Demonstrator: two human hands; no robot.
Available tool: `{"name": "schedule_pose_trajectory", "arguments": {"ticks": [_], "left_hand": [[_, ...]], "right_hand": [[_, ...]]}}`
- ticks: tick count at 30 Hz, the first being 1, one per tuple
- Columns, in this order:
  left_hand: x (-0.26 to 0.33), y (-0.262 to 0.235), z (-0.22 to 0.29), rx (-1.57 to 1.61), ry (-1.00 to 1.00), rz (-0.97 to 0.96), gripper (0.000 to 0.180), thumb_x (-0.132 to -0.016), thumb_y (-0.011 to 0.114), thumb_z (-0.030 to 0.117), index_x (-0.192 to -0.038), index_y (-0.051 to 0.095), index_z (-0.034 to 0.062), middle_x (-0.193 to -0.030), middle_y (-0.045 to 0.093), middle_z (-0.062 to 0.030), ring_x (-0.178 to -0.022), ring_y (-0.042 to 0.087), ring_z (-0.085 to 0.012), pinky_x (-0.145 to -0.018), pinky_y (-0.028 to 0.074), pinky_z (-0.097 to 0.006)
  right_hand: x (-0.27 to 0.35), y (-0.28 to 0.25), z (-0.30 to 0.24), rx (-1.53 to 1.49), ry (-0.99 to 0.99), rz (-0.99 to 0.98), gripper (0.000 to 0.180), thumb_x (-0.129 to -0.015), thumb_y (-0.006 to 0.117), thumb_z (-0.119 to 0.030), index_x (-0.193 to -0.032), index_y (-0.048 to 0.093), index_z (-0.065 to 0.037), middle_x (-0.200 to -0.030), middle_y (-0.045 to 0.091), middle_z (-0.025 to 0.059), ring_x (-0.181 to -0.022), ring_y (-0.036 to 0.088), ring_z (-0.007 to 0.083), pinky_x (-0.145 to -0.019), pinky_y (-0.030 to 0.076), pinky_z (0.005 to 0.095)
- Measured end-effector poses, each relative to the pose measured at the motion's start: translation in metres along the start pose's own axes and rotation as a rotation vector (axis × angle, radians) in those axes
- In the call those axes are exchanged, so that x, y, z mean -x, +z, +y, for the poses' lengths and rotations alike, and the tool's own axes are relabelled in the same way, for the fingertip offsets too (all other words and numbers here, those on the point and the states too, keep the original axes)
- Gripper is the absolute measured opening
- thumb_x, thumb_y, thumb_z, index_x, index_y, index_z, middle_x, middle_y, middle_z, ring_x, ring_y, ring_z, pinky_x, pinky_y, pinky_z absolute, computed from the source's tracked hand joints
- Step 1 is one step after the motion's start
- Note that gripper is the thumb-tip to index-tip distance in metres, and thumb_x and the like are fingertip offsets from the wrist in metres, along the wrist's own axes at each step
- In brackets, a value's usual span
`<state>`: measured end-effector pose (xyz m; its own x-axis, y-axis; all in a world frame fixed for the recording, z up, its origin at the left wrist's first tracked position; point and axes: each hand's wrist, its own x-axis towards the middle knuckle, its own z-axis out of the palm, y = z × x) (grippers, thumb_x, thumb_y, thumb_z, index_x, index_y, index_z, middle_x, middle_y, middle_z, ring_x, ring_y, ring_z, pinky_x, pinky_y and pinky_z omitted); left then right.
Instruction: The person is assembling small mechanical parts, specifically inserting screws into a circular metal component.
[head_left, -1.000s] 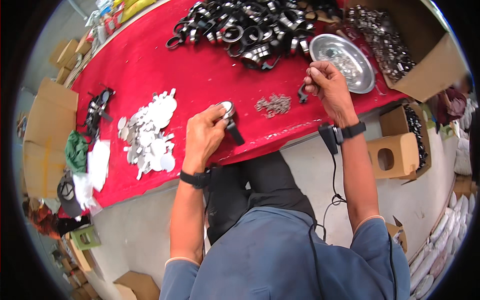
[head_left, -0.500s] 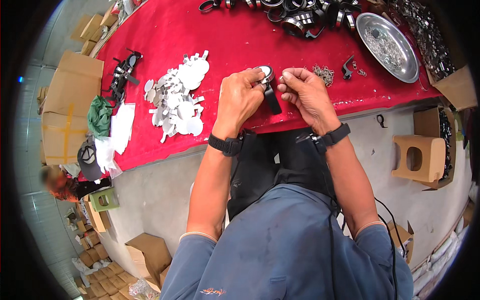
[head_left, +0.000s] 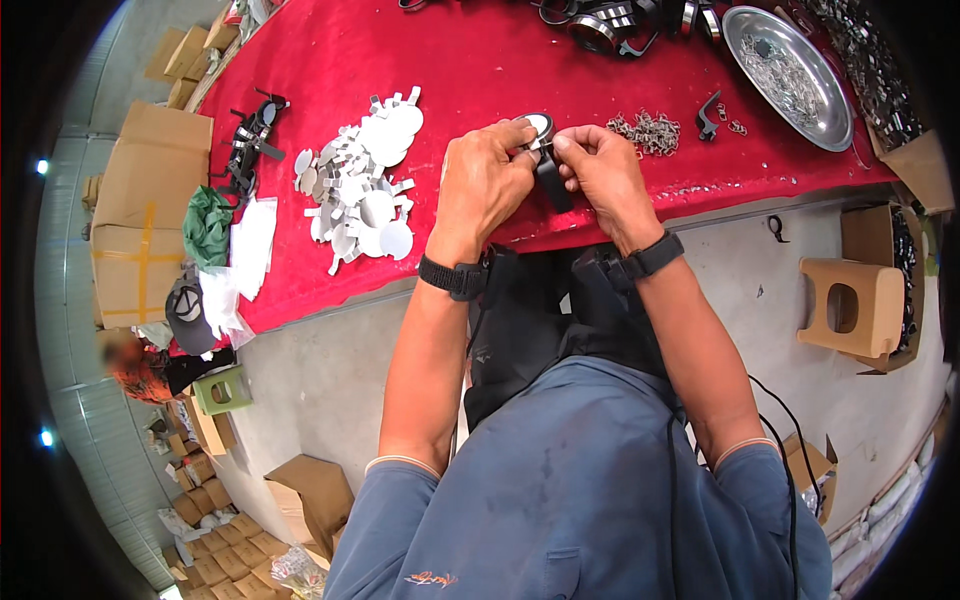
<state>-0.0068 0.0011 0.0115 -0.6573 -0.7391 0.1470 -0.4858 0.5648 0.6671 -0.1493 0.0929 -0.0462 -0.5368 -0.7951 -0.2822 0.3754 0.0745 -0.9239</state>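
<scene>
Over the red table (head_left: 620, 215), both hands (head_left: 545, 170) stay together, still pinching the round metal piece (head_left: 538, 127).

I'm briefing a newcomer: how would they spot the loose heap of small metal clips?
Start at the red tablecloth. The round steel tray sits near its right end; just left of it, beside the right hand, lies the heap of small clips, bare on cloth, unlike those in the tray.
</scene>
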Motion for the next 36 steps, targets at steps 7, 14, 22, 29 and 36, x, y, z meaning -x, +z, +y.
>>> {"name": "schedule_pose_trajectory", "arguments": {"ticks": [7, 14, 22, 29, 36], "left_hand": [[0.0, -0.001, 0.0, 0.003, -0.02, -0.021, 0.04, -0.09, 0.072, 0.012, -0.127, 0.082, 0.002, -0.124, 0.081, -0.021, -0.109, 0.081, -0.0367, -0.098, 0.061, -0.039], [-0.001, 0.002, -0.002, -0.016, 0.026, -0.005, 0.039, -0.09, 0.071, 0.011, -0.126, 0.081, 0.001, -0.124, 0.081, -0.022, -0.111, 0.08, -0.0386, -0.1, 0.061, -0.042], [-0.001, 0.005, 0.002, -0.074, 0.083, 0.036, 0.037, -0.088, 0.069, 0.007, -0.122, 0.082, 0.0009, -0.118, 0.081, -0.0239, -0.104, 0.08, -0.0409, -0.093, 0.063, -0.041], [0.001, 0.006, 0.003, 0.004, 0.051, 0.056, 0.036, -0.089, 0.07, 0.007, -0.122, 0.082, 0.0016, -0.114, 0.081, -0.0232, -0.098, 0.081, -0.0386, -0.088, 0.063, -0.04], [0.001, 0.006, 0.001, 0.045, 0.042, 0.07, 0.035, -0.089, 0.073, 0.01, -0.122, 0.083, 0.0027, -0.119, 0.081, -0.0228, -0.107, 0.081, -0.038, -0.095, 0.062, -0.039]], "right_hand": [[-0.004, -0.001, 0.004, 0.052, -0.028, -0.008, 0.019, -0.104, 0.074, -0.018, -0.105, 0.077, 0.002, -0.082, 0.071, 0.001, -0.068, 0.064, 0.0073, -0.059, 0.052, 0.0248], [-0.005, 0.009, 0.011, 0.275, -0.16, 0.114, 0.02, -0.1, 0.075, -0.017, -0.102, 0.079, 0.003, -0.085, 0.077, 0.0094, -0.076, 0.072, 0.0153, -0.069, 0.057, 0.0344], [0.004, 0.009, 0.012, 0.222, -0.194, 0.116, 0.023, -0.1, 0.075, -0.017, -0.109, 0.081, 0.004, -0.092, 0.08, 0.0131, -0.085, 0.075, 0.0195, -0.079, 0.059, 0.0362], [0.029, 0.012, 0.021, 0.412, -0.621, 0.136, 0.025, -0.101, 0.074, -0.011, -0.121, 0.082, 0.001, -0.109, 0.075, 0.0157, -0.096, 0.075, 0.0285, -0.085, 0.059, 0.0381], [0.033, 0.012, 0.019, 0.529, -0.79, 0.105, 0.026, -0.104, 0.07, -0.008, -0.128, 0.076, 0.001, -0.118, 0.072, 0.0178, -0.103, 0.074, 0.0351, -0.088, 0.059, 0.0421]]}}
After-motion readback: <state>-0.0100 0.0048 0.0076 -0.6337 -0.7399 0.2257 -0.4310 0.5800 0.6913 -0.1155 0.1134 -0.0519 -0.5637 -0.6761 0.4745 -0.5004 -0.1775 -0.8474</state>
